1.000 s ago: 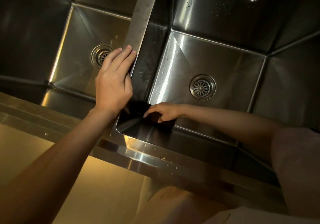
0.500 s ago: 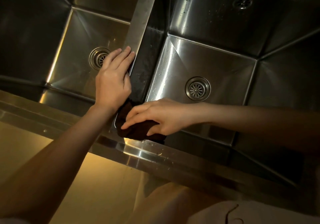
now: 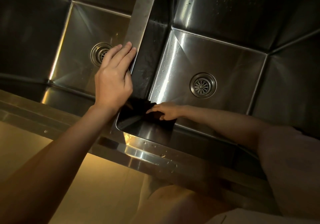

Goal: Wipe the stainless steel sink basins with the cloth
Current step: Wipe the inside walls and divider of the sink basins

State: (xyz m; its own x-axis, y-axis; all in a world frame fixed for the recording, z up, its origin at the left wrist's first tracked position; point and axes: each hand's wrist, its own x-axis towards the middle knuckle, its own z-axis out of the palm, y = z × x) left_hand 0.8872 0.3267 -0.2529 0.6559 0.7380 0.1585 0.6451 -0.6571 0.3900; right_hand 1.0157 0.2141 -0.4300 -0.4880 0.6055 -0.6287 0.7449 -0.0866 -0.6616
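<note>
Cloth (image 3: 138,106), dark and crumpled, lies under right hand (image 3: 167,113).

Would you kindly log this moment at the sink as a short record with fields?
Setting: double steel sink, dim warm light
Left hand: fingers straight, resting on the divider between the basins
Right hand: down in the right basin, pressing the dark cloth into the near left corner
Cloth: bunched against the divider wall, partly in shadow
Drains: left drain partly behind the left hand; right drain uncovered
Wetness: droplets on the right basin floor and the front rim
</note>
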